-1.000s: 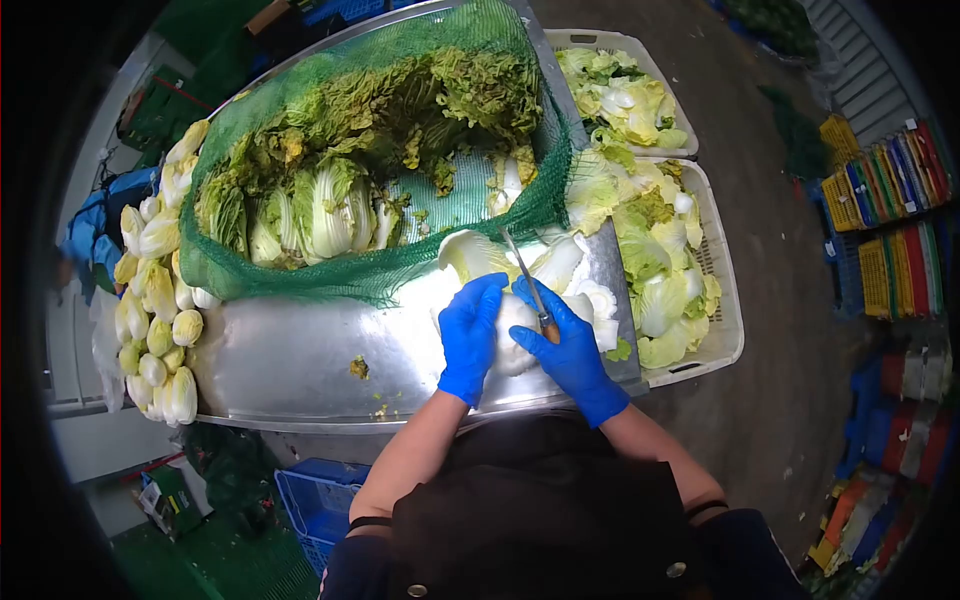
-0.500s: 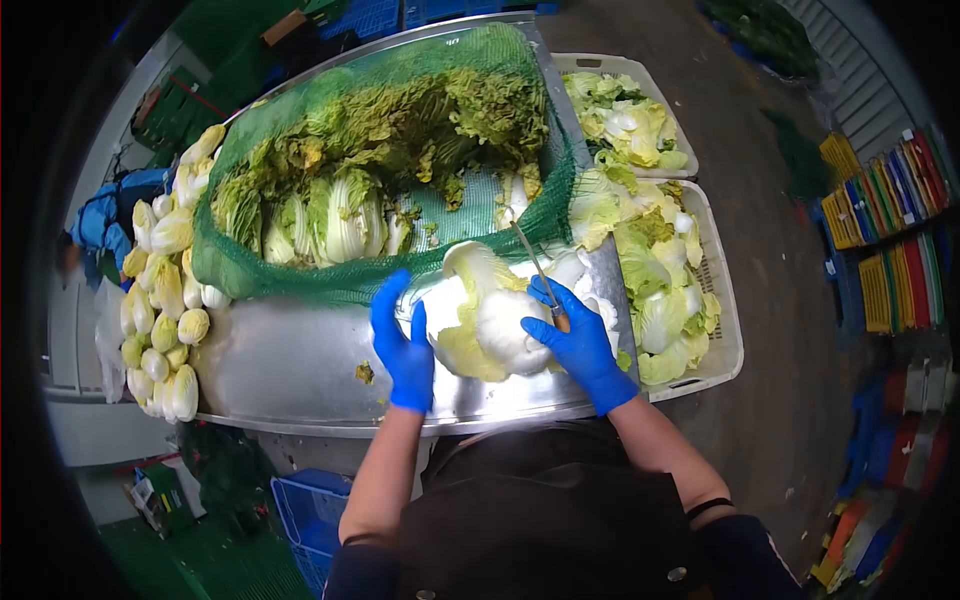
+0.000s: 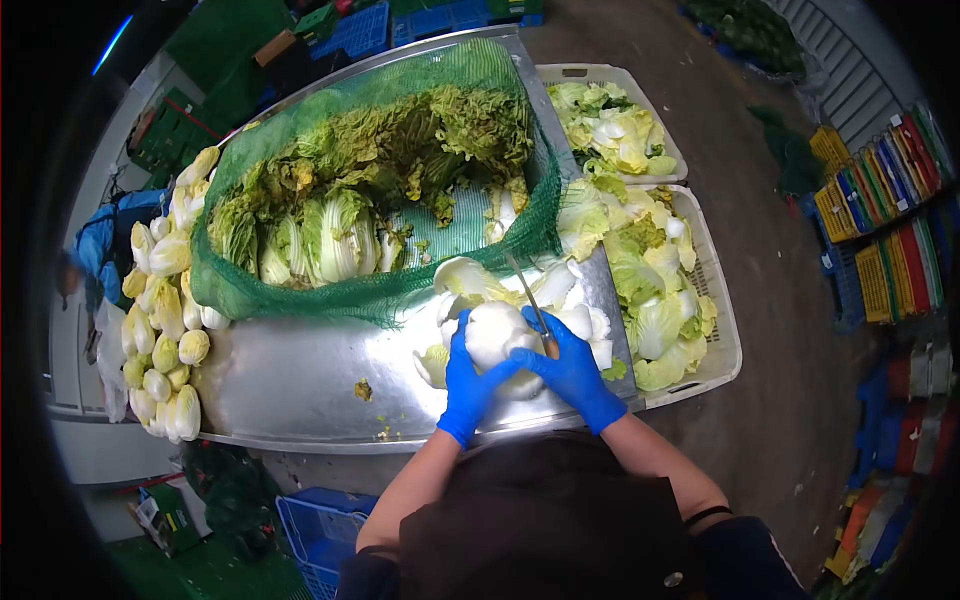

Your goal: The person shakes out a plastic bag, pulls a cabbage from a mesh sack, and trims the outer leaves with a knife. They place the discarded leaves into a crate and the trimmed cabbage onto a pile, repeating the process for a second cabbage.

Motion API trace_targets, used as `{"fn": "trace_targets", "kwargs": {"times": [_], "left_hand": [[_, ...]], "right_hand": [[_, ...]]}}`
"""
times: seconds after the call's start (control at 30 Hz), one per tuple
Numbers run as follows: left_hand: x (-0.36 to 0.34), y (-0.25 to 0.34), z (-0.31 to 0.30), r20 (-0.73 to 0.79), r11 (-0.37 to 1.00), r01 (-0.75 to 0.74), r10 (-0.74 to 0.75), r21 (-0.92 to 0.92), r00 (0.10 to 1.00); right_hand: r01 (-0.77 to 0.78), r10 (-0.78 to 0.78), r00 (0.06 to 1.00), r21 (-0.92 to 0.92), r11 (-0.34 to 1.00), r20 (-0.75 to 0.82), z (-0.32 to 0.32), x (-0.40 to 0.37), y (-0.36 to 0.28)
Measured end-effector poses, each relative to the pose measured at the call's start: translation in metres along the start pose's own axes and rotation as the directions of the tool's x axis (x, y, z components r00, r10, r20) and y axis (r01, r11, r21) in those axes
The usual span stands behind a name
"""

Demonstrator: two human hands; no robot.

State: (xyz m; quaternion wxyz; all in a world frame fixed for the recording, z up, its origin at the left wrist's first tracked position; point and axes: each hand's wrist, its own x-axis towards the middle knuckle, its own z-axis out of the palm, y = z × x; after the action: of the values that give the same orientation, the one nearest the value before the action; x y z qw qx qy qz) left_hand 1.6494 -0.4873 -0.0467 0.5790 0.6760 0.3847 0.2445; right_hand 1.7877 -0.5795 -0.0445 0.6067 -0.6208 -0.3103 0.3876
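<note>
A napa cabbage (image 3: pixel 497 335), its pale base facing me, rests at the front of the metal table. My left hand (image 3: pixel 468 385), in a blue glove, is closed around its left side. My gloved right hand (image 3: pixel 575 375) grips a knife (image 3: pixel 550 345) by its wooden handle, the thin blade pointing up and away. Fingers of that same hand also press against the cabbage's right side. Loose pale leaves (image 3: pixel 463 277) lie behind the cabbage and to both sides of it.
Untrimmed cabbages (image 3: pixel 340 240) fill a green mesh bag (image 3: pixel 300 298) at the table's back. Trimmed cabbages (image 3: pixel 165 300) are stacked on the left. Two cream crates (image 3: pixel 722 330) of leaves stand along the right edge. A metal table (image 3: pixel 290 370) carries small leaf scraps (image 3: pixel 363 389).
My left hand has moved right, from apart beside the cabbage to holding it. The cabbage has turned base toward me, and outer leaves now lie behind it. The knife stays in my right hand.
</note>
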Motion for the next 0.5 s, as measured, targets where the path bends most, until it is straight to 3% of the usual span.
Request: {"fn": "trace_targets", "kwargs": {"times": [0.07,0.1,0.17,0.27,0.3,0.37,0.4,0.43,0.5], "left_hand": [[0.004,-0.011,0.001,-0.050,0.960,0.027,-0.043,-0.278,0.998],[0.006,-0.013,-0.001,-0.054,0.960,0.029,-0.046,-0.279,0.997],[0.009,-0.015,-0.003,-0.029,0.988,-0.064,0.061,-0.141,0.998],[0.018,-0.025,-0.004,-0.025,0.978,-0.071,0.067,-0.195,0.997],[0.022,-0.018,-0.005,-0.029,0.973,-0.082,0.077,-0.214,0.997],[0.023,-0.002,-0.011,-0.046,0.923,0.068,-0.093,-0.379,0.995],[0.028,-0.012,-0.015,-0.073,0.884,0.060,-0.106,-0.463,0.992],[0.032,-0.006,-0.021,-0.085,0.716,0.042,-0.141,-0.697,0.986],[0.040,-0.003,-0.032,-0.073,0.521,0.044,-0.202,-0.852,0.977]], "right_hand": [[0.013,-0.012,1.000,-0.082,0.997,0.016,-0.008,-0.013,0.005],[0.027,-0.022,0.999,-0.161,0.987,0.030,-0.010,-0.016,0.003],[-0.014,0.018,0.999,-0.114,0.993,0.033,-0.007,-0.018,-0.003],[-0.063,0.061,0.998,-0.109,0.992,-0.018,0.002,-0.011,-0.004],[-0.017,0.006,0.998,-0.161,0.987,-0.065,0.003,-0.005,-0.002],[0.028,-0.053,0.992,-0.217,0.976,-0.110,-0.003,-0.004,-0.004],[-0.092,0.092,0.991,0.005,0.996,-0.092,-0.007,-0.008,-0.030],[-0.210,0.222,0.975,0.220,0.952,-0.030,-0.011,-0.008,-0.051],[-0.183,0.201,0.979,0.251,0.951,-0.047,-0.030,-0.012,-0.074]]}}
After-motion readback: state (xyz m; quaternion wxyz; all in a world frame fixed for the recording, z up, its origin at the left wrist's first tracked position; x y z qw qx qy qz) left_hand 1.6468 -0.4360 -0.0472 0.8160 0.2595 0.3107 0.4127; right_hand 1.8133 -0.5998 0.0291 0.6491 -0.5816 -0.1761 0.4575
